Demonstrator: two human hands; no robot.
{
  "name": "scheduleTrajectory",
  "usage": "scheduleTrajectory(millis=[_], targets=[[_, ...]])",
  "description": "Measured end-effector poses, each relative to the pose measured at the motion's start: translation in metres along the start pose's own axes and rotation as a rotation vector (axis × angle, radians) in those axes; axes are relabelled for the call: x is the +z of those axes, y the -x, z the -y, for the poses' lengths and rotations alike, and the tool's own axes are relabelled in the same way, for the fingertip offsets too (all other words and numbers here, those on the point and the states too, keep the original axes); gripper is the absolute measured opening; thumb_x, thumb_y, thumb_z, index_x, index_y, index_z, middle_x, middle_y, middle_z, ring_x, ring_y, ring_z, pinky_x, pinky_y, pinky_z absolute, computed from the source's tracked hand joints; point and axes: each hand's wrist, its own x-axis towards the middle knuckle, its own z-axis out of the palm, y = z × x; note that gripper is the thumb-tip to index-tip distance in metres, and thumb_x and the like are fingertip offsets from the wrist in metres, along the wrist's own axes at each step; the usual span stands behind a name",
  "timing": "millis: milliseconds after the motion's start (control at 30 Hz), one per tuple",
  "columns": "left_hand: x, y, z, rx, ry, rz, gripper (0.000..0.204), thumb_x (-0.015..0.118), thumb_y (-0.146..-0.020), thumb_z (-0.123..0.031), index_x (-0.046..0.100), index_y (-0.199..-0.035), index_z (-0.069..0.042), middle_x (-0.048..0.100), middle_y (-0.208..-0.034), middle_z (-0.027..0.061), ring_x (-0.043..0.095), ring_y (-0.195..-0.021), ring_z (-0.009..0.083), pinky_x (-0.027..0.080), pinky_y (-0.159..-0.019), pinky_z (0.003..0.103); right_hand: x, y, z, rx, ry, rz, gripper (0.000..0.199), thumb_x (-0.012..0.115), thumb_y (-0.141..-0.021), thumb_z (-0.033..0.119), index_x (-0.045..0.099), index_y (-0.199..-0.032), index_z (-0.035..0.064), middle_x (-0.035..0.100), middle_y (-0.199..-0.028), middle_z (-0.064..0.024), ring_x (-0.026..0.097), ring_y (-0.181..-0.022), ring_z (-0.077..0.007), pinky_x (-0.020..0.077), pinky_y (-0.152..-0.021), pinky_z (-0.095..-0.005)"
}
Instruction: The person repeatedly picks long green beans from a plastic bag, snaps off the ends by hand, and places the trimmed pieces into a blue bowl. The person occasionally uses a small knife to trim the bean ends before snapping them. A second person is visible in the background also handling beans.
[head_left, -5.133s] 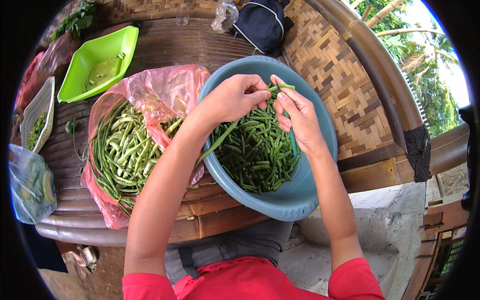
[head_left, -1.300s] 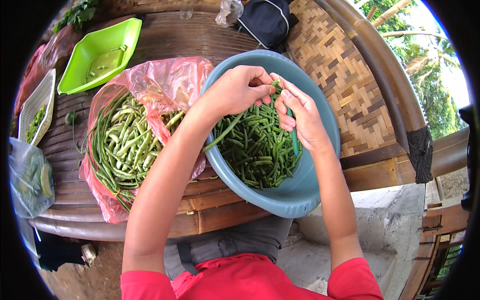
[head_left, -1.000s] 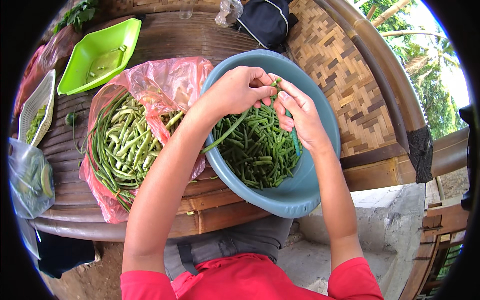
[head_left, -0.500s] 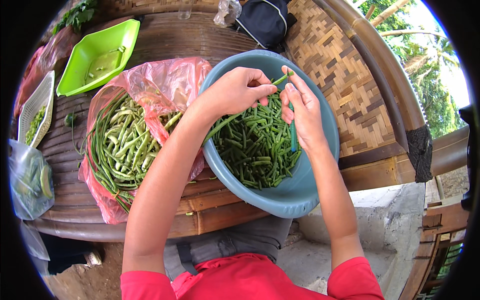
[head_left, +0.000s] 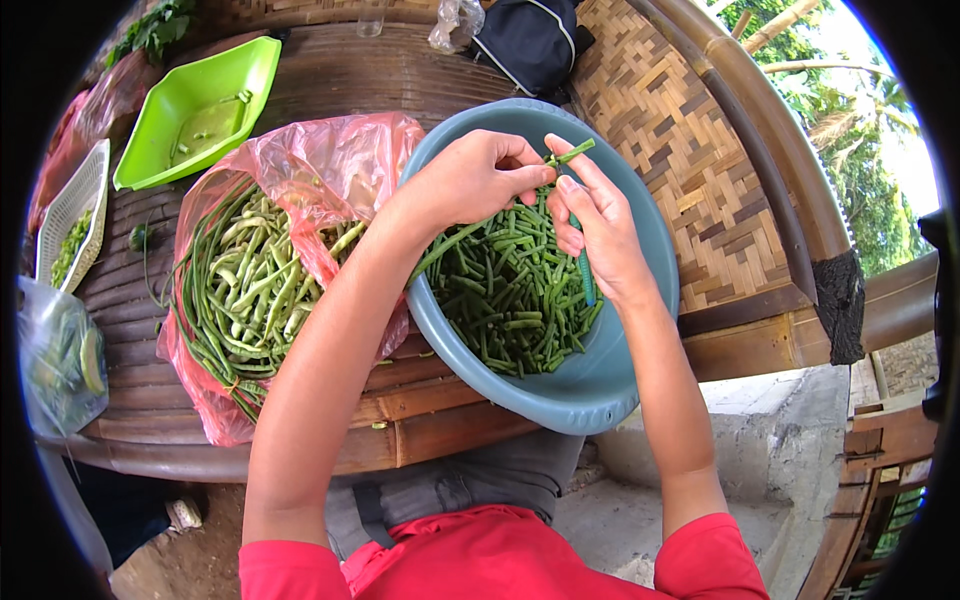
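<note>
Over the bowl (head_left: 610, 390) of cut pieces, the left hand (head_left: 470, 180) pinches a long bean (head_left: 480, 222) and the right hand (head_left: 595, 225) grips its tip beside a small knife; keep cuts short, fingers clear.

Soft daylight comes from the open right side, where the sky (head_left: 905, 160) is overexposed, shadows are weak, the centre is sharp, and edges bend into a black rim.

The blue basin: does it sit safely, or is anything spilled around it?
The blue basin is tilted and hangs past the table edge over the lap. No spill shows; the cut beans stay inside it.
</note>
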Motion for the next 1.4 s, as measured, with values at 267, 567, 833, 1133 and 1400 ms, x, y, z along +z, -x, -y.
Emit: scheduleTrajectory(millis=[267, 567, 833, 1133, 1400], targets=[[-0.0008, 0.0004, -0.0008, -0.028, 0.033, 0.022, 0.016, 0.064, -0.099, -0.016, 0.069, -0.100, -0.001, 0.065, -0.079, -0.0023, 0.055, -0.073, 0.0051, 0.044, -0.067, 0.022, -0.0042, -0.0005, 0.0020, -0.009, -0.075, -0.044, 0.048, 0.051, -0.105, 0.016, 0.042, -0.152, 0.0080, 0.051, -0.079, 0.0024, 0.041, -0.055, -0.0023, 0.0359, -0.049, -0.0179], [0.0015, -0.0016, 0.0046, 0.011, 0.001, -0.044, 0.011, 0.067, -0.096, -0.011, 0.070, -0.101, -0.001, 0.066, -0.081, -0.0021, 0.056, -0.076, 0.0051, 0.045, -0.070, 0.023, -0.0048, 0.0007, 0.0051, 0.007, -0.061, 0.014, 0.045, 0.050, -0.106, 0.017, 0.044, -0.150, 0.0094, 0.050, -0.078, 0.0035, 0.040, -0.055, -0.0016, 0.0354, -0.049, -0.0174], [0.0018, 0.0006, 0.0047, 0.081, -0.063, -0.135, 0.004, 0.072, -0.090, -0.005, 0.070, -0.091, -0.001, 0.070, -0.085, 0.0009, 0.059, -0.077, 0.0069, 0.049, -0.072, 0.025, -0.0014, 0.0024, 0.0052, 0.017, -0.012, 0.036, 0.046, 0.049, -0.106, 0.020, 0.044, -0.150, 0.0077, 0.046, -0.076, 0.0050, 0.038, -0.054, -0.0007, 0.0337, -0.048, -0.0165], [0.0027, -0.0006, 0.0068, 0.100, -0.113, -0.125, 0.007, 0.072, -0.091, -0.007, 0.067, -0.090, -0.001, 0.067, -0.082, -0.0005, 0.059, -0.078, 0.0074, 0.048, -0.072, 0.026, -0.0011, 0.0011, 0.0022, -0.004, -0.020, -0.038, 0.046, 0.054, -0.105, 0.017, 0.048, -0.149, 0.0075, 0.051, -0.077, 0.0046, 0.040, -0.055, -0.0007, 0.0335, -0.049, -0.0171], [0.0048, 0.0011, 0.0018, 0.028, -0.021, -0.101, 0.012, 0.064, -0.097, -0.011, 0.068, -0.096, 0.001, 0.064, -0.079, -0.0003, 0.057, -0.073, 0.0066, 0.047, -0.067, 0.023, -0.0005, 0.0034, 0.0018, -0.010, -0.092, -0.067, 0.055, 0.052, -0.105, 0.017, 0.034, -0.156, 0.0073, 0.051, -0.077, 0.0025, 0.041, -0.055, -0.0024, 0.0348, -0.049, -0.0181]])
